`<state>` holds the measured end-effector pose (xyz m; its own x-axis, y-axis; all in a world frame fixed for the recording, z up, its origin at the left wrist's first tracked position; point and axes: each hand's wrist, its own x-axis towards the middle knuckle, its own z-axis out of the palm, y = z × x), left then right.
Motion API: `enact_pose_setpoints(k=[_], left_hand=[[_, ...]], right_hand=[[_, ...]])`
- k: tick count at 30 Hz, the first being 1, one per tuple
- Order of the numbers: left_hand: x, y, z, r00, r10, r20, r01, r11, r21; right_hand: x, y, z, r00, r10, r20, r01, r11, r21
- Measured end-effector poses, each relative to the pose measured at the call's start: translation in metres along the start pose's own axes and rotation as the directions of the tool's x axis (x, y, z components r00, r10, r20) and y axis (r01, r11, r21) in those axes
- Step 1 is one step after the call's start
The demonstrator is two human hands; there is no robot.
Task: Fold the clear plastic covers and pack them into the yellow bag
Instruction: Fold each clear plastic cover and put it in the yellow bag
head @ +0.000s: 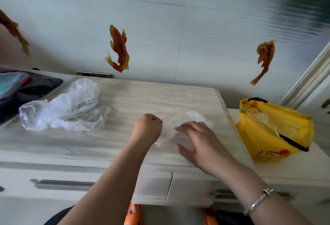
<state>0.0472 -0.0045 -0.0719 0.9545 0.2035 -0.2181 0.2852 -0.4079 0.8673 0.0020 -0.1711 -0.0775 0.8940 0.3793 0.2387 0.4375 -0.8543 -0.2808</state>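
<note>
A clear plastic cover (195, 117) lies flat on the pale wood-grain cabinet top (142, 96), blurred and hard to outline. My left hand (149, 129) is curled at the cover's left edge and appears to pinch it. My right hand (198, 140) lies on the cover with its fingers spread. A loose heap of clear plastic covers (66, 108) sits at the left of the top. The yellow bag (273, 131) stands open at the right on a lower white surface, with clear plastic showing inside.
A dark bag with striped cloth (23, 89) lies at the far left. Drawer fronts with metal handles (60, 183) run below the top's front edge. The wall behind carries orange fish stickers (118, 49).
</note>
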Motion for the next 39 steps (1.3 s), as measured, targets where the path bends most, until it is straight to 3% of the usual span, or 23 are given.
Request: enact_pose_setpoints(k=[3, 6, 10, 12, 13, 15, 18, 21, 23, 27, 31, 39], left_hand=[[-0.016, 0.01, 0.006, 0.981, -0.124, 0.151, 0.156, 0.962, -0.225], [-0.034, 0.019, 0.016, 0.953, -0.148, 0.265, 0.24, 0.903, -0.357], [-0.039, 0.022, 0.028, 0.937, -0.142, 0.319, 0.263, 0.889, -0.375], [-0.035, 0.021, 0.033, 0.968, -0.075, 0.238, 0.138, 0.956, -0.258], [-0.031, 0.019, 0.035, 0.986, 0.011, 0.167, 0.013, 0.99, -0.138], [-0.026, 0.02, 0.04, 0.964, 0.236, 0.119, -0.25, 0.962, 0.114], [-0.026, 0.028, 0.042, 0.885, 0.383, 0.265, -0.444, 0.867, 0.228], [-0.021, 0.028, 0.045, 0.833, 0.365, 0.417, -0.495, 0.828, 0.264], [-0.013, 0.023, 0.048, 0.825, 0.345, 0.448, -0.504, 0.808, 0.305], [0.0, 0.02, 0.049, 0.852, 0.311, 0.422, -0.458, 0.832, 0.312], [0.004, 0.019, 0.055, 0.894, 0.324, 0.308, -0.412, 0.865, 0.287], [0.017, 0.017, 0.066, 0.956, 0.256, 0.141, -0.284, 0.926, 0.247]], right_hand=[[-0.012, 0.001, -0.002, 0.994, 0.016, 0.111, -0.015, 1.0, -0.009], [-0.021, 0.008, -0.004, 0.989, 0.053, 0.136, -0.049, 0.998, -0.033], [-0.026, 0.026, -0.007, 0.994, 0.073, 0.087, -0.068, 0.996, -0.054], [-0.026, 0.032, -0.008, 0.993, 0.085, 0.081, -0.081, 0.995, -0.056], [-0.026, 0.035, -0.007, 0.994, 0.081, 0.073, -0.077, 0.996, -0.053], [-0.024, 0.041, -0.006, 0.997, 0.077, 0.034, -0.076, 0.997, -0.022], [-0.02, 0.044, -0.01, 0.989, 0.146, 0.009, -0.147, 0.984, 0.102], [-0.014, 0.05, -0.015, 0.977, 0.203, 0.06, -0.211, 0.943, 0.257], [-0.011, 0.055, -0.015, 0.971, 0.228, 0.072, -0.239, 0.909, 0.342], [0.002, 0.065, -0.013, 0.927, 0.373, 0.041, -0.349, 0.816, 0.461], [0.02, 0.071, -0.009, 0.877, 0.48, 0.017, -0.428, 0.766, 0.48], [0.044, 0.078, 0.01, 0.882, 0.467, -0.061, -0.426, 0.846, 0.32]])
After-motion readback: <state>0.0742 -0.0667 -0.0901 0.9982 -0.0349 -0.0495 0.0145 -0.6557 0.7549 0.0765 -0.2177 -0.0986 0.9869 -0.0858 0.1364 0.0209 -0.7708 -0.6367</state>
